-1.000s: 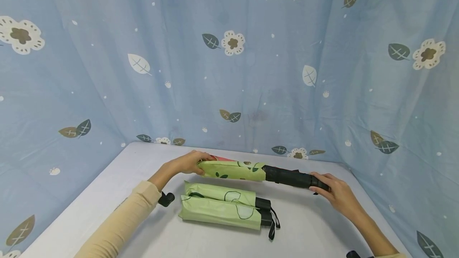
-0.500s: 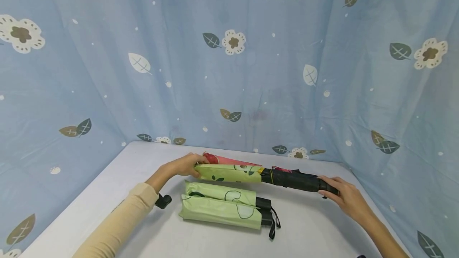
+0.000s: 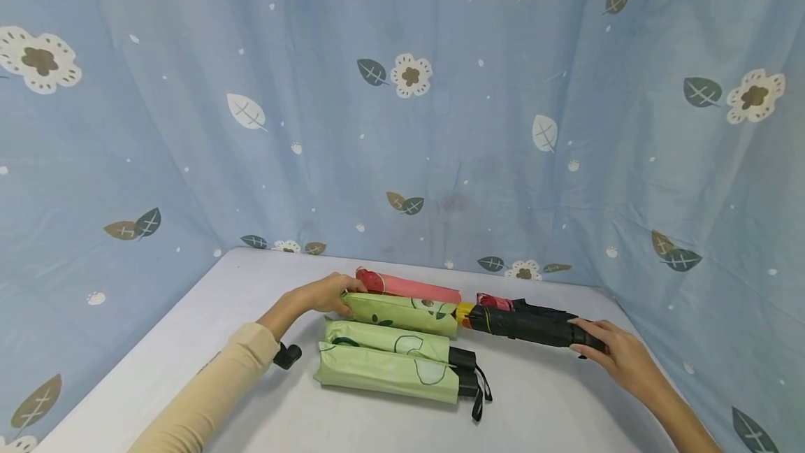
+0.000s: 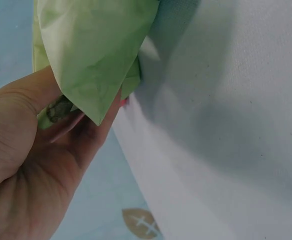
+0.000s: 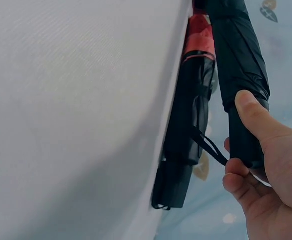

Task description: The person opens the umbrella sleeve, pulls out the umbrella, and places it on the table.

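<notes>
My left hand [image 3: 327, 292] pinches the closed end of a light green umbrella sleeve [image 3: 402, 313]; thumb and fingers lie on either side of it in the left wrist view. A folded black umbrella [image 3: 525, 326] lines up with the sleeve's right end, and a yellow-orange band [image 3: 464, 314] shows at the join. Whether its tip is still inside cannot be told. My right hand [image 3: 619, 355] grips the umbrella's handle [image 5: 245, 137], thumb on top. Two more green-sleeved umbrellas [image 3: 386, 372] lie side by side in front, black handles and wrist straps pointing right.
Behind the held sleeve lies a pink-red sleeve [image 3: 418, 289]. A second black umbrella [image 5: 188, 110] with a red part lies at the table's far side, partly hidden in the head view. A blue patterned curtain [image 3: 440, 124] surrounds the white table [image 3: 264, 411].
My right hand has moved right and slightly down with the black umbrella, which has slid out of the green sleeve, baring the yellow-orange band. Sleeve and umbrella have lowered, revealing the red things behind.
</notes>
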A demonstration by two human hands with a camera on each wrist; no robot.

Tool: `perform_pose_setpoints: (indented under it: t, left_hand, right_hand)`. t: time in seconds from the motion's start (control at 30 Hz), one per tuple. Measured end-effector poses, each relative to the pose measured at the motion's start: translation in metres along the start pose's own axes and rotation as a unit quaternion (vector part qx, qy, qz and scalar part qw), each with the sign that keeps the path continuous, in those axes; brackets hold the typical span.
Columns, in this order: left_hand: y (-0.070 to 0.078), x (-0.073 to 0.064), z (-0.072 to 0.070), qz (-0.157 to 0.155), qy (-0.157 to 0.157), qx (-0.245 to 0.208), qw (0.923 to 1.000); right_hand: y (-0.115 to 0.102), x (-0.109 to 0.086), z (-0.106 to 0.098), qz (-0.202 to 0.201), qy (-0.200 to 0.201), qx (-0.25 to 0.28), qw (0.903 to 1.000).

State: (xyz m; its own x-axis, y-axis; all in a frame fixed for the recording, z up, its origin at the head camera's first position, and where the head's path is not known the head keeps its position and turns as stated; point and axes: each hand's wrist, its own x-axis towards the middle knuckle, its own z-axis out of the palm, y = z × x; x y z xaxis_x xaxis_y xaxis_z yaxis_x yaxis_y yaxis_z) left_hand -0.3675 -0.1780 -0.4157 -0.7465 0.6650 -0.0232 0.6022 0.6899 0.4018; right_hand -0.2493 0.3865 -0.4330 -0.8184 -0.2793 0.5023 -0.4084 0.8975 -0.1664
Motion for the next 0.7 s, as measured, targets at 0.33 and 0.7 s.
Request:
perform_pose_setpoints:
  t: [0.33, 0.7]
  left_hand:
    - [-0.002, 0.001, 0.0, 0.011, 0.012, -0.006, 0.9999]
    - [0.003, 0.0, -0.007, 0.021, 0.035, -0.032, 0.9986]
  right_hand:
    - [0.013, -0.008, 0.003, 0.023, -0.031, 0.006, 0.9992]
    - [0.022, -0.004, 0.013, 0.059, -0.088, 0.023, 0.9941]
